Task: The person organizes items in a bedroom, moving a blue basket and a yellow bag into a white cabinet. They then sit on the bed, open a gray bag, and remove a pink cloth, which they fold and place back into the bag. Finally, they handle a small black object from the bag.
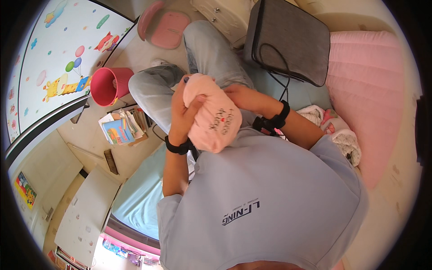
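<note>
A pink cloth bundle, rolled or folded, with dark writing and a small red spot on it, is held over my lap, before the pale grey shirt. My left hand grips its left side, the thumb pressed across the top and the fingers mostly behind it. A small dark thing shows at the bundle's far end, beside the left fingertips. My right hand holds the right edge near the far end; its fingertips are partly hidden behind the cloth. Each wrist wears a black strap.
On the left stand a pink bin and a stack of books, with a brush on the floor. A pink seat lies ahead. At the right are a grey case with a black cable, crumpled fabric and pink padding.
</note>
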A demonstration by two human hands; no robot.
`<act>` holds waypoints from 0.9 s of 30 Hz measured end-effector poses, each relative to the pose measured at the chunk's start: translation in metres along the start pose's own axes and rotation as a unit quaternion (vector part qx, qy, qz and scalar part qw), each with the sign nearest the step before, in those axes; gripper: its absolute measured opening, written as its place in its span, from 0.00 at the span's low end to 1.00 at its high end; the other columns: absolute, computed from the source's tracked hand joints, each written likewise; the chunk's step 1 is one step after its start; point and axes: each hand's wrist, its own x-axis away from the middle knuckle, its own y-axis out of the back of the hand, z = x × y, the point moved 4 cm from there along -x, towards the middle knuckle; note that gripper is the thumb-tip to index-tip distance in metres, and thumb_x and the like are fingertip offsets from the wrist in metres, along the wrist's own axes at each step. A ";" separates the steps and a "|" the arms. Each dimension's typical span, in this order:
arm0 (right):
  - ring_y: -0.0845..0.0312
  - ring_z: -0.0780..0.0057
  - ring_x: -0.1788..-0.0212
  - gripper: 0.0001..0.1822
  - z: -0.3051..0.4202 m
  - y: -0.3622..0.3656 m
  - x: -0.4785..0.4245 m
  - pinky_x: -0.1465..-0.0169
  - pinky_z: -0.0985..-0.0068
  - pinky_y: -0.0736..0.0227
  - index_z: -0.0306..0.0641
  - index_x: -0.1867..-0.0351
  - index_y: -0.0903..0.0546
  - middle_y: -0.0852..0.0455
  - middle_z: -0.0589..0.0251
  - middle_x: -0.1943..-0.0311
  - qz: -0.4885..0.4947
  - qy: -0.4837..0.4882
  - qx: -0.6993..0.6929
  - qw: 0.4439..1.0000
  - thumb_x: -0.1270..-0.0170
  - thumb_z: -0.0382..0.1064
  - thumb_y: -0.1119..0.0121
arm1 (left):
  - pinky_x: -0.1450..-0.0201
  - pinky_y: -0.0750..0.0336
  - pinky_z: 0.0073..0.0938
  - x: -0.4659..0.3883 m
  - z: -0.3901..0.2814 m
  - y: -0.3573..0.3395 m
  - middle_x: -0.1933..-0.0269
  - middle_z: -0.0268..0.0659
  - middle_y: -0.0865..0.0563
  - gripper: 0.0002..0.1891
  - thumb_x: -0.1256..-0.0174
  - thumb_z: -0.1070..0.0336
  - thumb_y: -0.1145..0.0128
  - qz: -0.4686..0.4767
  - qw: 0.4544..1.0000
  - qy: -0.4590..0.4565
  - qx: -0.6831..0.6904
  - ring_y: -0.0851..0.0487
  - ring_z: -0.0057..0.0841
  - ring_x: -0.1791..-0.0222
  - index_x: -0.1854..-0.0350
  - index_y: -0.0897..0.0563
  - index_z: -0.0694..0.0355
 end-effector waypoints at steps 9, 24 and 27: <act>0.17 0.75 0.51 0.19 -0.039 0.160 0.098 0.46 0.71 0.18 0.31 0.39 0.21 0.16 0.59 0.44 -0.586 0.244 0.065 0.770 0.26 0.37 0.35 | 0.32 0.23 0.33 0.019 0.050 0.030 0.42 0.42 0.14 0.24 0.22 0.55 0.37 -0.059 0.890 0.265 0.367 0.15 0.33 0.39 0.34 0.24 0.67; 0.24 0.69 0.81 0.11 -0.209 0.161 0.251 0.75 0.70 0.27 0.35 0.64 0.18 0.21 0.64 0.81 -0.303 -0.203 -0.090 0.927 0.29 0.42 0.38 | 0.29 0.24 0.37 0.068 0.124 0.100 0.33 0.43 0.18 0.25 0.21 0.62 0.40 -0.043 0.956 0.240 0.161 0.18 0.35 0.34 0.27 0.29 0.64; 0.23 0.71 0.80 0.12 -0.114 0.179 0.216 0.73 0.72 0.27 0.35 0.63 0.18 0.21 0.64 0.81 -0.475 -0.020 0.033 0.879 0.31 0.42 0.31 | 0.28 0.24 0.37 0.037 0.131 0.093 0.32 0.43 0.19 0.26 0.21 0.63 0.41 0.058 0.982 0.180 0.026 0.19 0.35 0.33 0.26 0.30 0.64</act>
